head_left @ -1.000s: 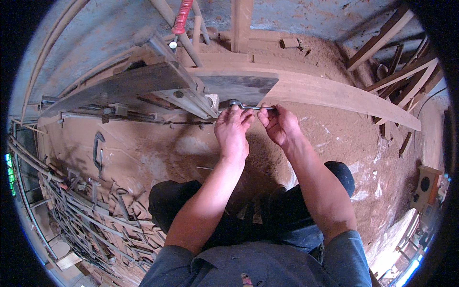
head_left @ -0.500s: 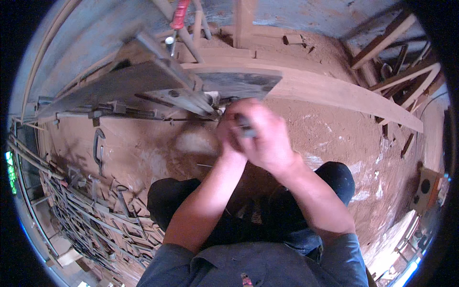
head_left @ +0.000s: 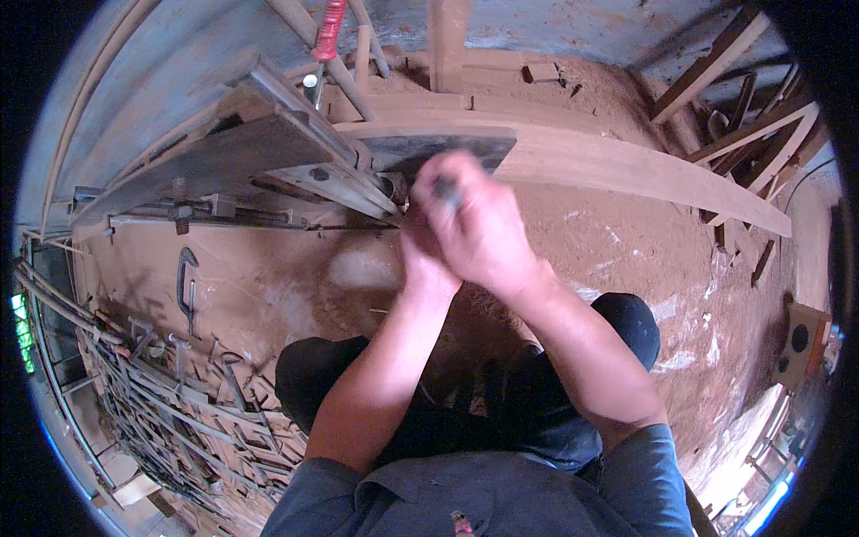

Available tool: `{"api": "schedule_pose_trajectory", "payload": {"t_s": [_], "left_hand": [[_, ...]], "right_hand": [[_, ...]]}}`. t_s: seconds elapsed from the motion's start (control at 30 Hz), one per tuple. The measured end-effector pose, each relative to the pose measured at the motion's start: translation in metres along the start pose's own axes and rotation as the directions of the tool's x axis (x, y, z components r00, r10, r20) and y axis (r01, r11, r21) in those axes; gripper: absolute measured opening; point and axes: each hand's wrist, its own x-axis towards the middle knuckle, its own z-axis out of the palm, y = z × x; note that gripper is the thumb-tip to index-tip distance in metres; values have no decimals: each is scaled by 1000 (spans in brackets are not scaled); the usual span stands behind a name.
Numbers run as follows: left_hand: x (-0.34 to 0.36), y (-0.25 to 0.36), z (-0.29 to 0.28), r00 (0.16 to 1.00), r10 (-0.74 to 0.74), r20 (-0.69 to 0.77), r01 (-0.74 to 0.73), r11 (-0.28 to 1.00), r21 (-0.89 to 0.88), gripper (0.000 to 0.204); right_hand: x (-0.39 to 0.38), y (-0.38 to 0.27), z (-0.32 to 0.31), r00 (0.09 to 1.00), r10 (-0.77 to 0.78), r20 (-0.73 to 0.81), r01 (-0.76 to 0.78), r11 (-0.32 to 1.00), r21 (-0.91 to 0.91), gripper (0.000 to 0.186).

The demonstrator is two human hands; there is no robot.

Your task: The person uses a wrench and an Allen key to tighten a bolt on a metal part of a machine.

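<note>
My right hand [head_left: 476, 228] is closed round a wrench [head_left: 446, 188], whose grey end shows blurred between thumb and fingers. My left hand [head_left: 422, 264] is below and behind it, its fingers hidden. Both are at the lower edge of a dark plate [head_left: 483, 148], beside a sloping metal rail [head_left: 351, 186] and a small metal fitting [head_left: 390, 186]. The plate lies against a long pale wooden board [head_left: 626, 166]. A long dark board [head_left: 197, 166] runs leftward from the rail.
A red-handled bar clamp [head_left: 329, 31] stands behind the assembly. A C-clamp [head_left: 188, 286] and piled metal clamps and bars [head_left: 179, 403] lie on the dusty floor at left. Wooden offcuts [head_left: 761, 157] lean at right, above a box with black round openings [head_left: 796, 345].
My right hand has turned with the wrench and swung left over my left hand, covering its fingers. Since half a second ago it has moved slightly up toward the plate.
</note>
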Motion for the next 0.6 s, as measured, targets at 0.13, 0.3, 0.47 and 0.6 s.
{"api": "schedule_pose_trajectory", "payload": {"t_s": [0.13,0.3,0.47,0.6], "left_hand": [[-2,-9,-30,1000,19,-7,-19,995,-97,31],[-1,-14,-35,997,62,-42,-59,995,82,25],[-13,-4,19,884,189,-428,-14,925,381,21],[-11,-9,28,885,246,-396,-83,919,386,14]], "right_hand": [[-8,3,1,937,-323,130,336,937,-93,17],[-39,19,10,994,-70,-83,78,992,99,6],[-40,38,-21,676,732,-84,-374,439,817,22],[-44,66,-22,509,853,116,-379,101,920,23]]}}
